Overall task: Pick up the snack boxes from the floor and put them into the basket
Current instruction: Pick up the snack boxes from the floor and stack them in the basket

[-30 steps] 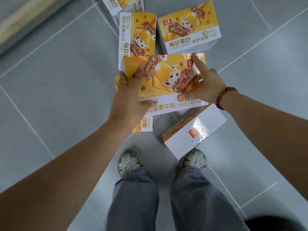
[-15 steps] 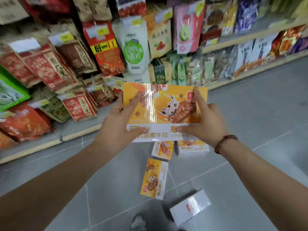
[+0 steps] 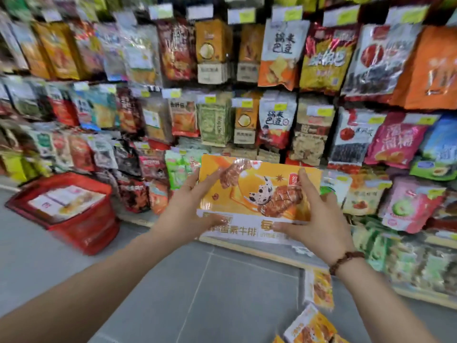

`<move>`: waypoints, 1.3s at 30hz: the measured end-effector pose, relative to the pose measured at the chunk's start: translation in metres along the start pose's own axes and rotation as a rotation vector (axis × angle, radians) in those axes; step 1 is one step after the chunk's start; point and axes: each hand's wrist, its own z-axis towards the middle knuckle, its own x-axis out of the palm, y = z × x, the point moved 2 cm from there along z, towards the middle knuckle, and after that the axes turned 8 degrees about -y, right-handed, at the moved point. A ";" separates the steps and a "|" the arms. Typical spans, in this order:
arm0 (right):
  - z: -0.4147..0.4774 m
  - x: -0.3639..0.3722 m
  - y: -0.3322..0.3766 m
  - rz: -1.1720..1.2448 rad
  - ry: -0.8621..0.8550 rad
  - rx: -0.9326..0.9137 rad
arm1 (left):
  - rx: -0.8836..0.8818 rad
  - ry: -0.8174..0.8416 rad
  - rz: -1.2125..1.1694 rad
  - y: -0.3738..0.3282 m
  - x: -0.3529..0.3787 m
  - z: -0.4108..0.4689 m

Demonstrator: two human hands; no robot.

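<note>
Racks of hanging snack bags (image 3: 215,120) filled the far side, blurred toward the left. Yellow price tags (image 3: 246,15) sat above the rows. A large orange bag (image 3: 430,68) hung at the far right, with white-and-orange bags printed with black characters (image 3: 282,48) near the middle. Pink bags (image 3: 408,206) stood lower right. A pale wooden shelf edge (image 3: 257,251) ran along the bottom, above the grey tiled floor (image 3: 222,300).

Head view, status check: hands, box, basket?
Left hand and right hand grip snack box, held aloft. Red basket on floor, left, boxes inside. Nothing seen between.
</note>
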 end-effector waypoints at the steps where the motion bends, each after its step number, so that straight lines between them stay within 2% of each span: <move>1: 0.005 0.011 0.017 0.014 0.024 -0.028 | -0.018 -0.028 0.022 0.014 -0.016 -0.003; 7: 0.033 0.107 0.124 0.027 0.174 -0.146 | -0.184 -0.138 0.072 0.124 -0.094 -0.023; 17: 0.075 0.252 0.269 0.033 0.322 -0.322 | -0.391 -0.297 0.133 0.279 -0.178 -0.037; 30: 0.201 0.469 0.403 0.080 0.572 -0.582 | -0.671 -0.483 0.090 0.488 -0.219 0.011; 34: 0.240 0.530 0.447 0.012 0.653 -0.674 | -0.779 -0.538 0.117 0.542 -0.225 0.027; 39: 0.267 0.619 0.494 0.011 0.779 -0.715 | -0.916 -0.561 0.087 0.627 -0.233 0.032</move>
